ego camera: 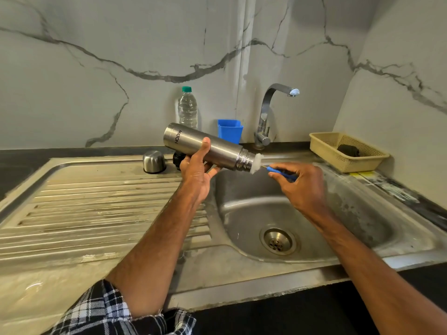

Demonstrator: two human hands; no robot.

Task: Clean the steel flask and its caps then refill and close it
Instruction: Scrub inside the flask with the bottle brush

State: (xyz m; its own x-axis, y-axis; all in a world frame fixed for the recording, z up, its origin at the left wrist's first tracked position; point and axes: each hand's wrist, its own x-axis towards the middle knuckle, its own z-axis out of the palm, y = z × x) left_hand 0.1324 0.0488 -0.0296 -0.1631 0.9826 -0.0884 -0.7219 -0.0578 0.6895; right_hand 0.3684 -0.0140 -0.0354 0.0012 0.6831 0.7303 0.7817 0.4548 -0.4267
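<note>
- The brushed-steel cylinder flask (205, 146) is up in the air, lying nearly sideways over the left rim of the round steel sink basin (251, 211). Its open threaded mouth points right and a touch down, I'd guess so any drips land in the basin.
- The left hand (197, 172) is wrapped round its middle, thumb on top and fingers underneath. Looks like a steady cradle for scrubbing.
- The right hand (300, 184) pinches the blue handle of a white-bristled bottle brush (256, 163). The bristle head sits right at the mouth; can't tell if any of it is inside.
- Both caps are off and parked on the ribbed steel drainboard (96, 201) behind the left hand. There's a domed steel cup cap (154, 161) sitting mouth-down, and a black plastic stopper (177, 157) just beside it, half hidden.
- A clear plastic water bottle with a green lid (187, 108) looks nearly full, standing on the dark desk (29, 157) against the wall. Probably the refill.
- A blue plastic tub (229, 130) stands beside it, and I can't see inside.
- A beige mesh basket (326, 151) right of the chrome tap (266, 112) holds a dark scrub pad (348, 150).
- No water running that I can see.
</note>
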